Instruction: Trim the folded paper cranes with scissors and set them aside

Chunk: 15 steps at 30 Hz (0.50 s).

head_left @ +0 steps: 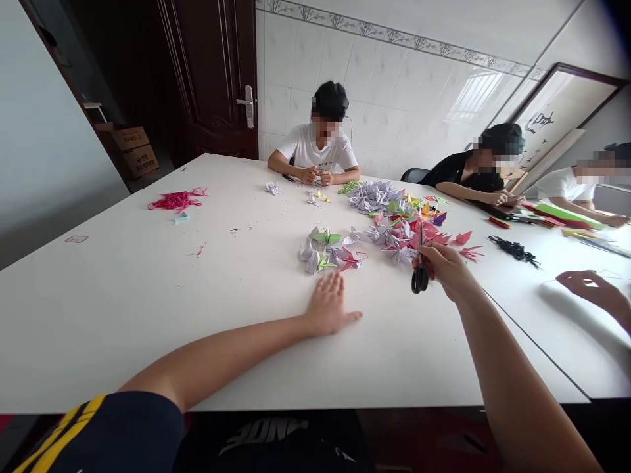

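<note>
My left hand (331, 307) lies flat on the white table (266, 368), fingers stretched out and the thumb apart. Just beyond its fingertips sits a small group of folded paper cranes (315, 253), mostly white with some green and one red. My right hand (444, 266) is closed around a pair of scissors (419, 279) with black handles, held upright with the handles down and the blades up. Behind the scissors spreads a larger heap of paper cranes (377, 196) in white, pink, orange and other colours.
Pink string (177, 200) lies in a tangle at the left, with a light blue folded paper (182, 217) beside it. A black cord bundle (514, 251) is at the right. Another person's hand (591, 289) holds a thread nearby. Three people sit across the table.
</note>
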Each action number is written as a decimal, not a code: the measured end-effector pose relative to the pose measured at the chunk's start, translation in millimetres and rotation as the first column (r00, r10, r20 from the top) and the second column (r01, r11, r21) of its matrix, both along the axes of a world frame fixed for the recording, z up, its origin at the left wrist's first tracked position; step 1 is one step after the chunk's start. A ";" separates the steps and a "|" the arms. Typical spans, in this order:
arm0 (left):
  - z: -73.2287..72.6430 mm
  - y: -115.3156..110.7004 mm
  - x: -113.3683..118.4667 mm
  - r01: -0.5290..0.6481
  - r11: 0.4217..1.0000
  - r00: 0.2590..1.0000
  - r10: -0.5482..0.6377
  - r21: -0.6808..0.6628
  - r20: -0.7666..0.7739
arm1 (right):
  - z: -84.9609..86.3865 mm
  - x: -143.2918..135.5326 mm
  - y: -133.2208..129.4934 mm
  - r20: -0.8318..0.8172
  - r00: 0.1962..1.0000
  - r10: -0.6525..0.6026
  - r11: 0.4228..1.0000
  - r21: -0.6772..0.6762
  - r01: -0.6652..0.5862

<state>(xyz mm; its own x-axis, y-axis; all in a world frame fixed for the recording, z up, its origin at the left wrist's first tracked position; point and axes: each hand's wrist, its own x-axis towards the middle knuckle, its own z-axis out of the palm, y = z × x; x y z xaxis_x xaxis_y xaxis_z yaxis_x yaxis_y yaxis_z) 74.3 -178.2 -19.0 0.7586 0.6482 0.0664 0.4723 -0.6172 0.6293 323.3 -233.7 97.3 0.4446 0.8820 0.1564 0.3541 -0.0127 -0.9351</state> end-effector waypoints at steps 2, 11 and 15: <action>6.6 11.1 -46.4 -0.068 0.993 0.987 0.081 0.097 -0.137 | -1.0 1.1 -2.6 0.004 1.000 -0.006 1.000 0.010 0.006; 22.9 48.7 -237.7 -0.317 0.891 0.829 0.427 0.325 -0.362 | -19.2 -5.0 10.0 0.003 0.993 0.117 0.992 -0.040 -0.117; 28.2 102.5 -280.1 -0.393 0.848 0.791 0.509 0.355 -0.341 | -24.6 -24.0 19.6 -0.041 0.988 0.147 0.989 -0.006 -0.148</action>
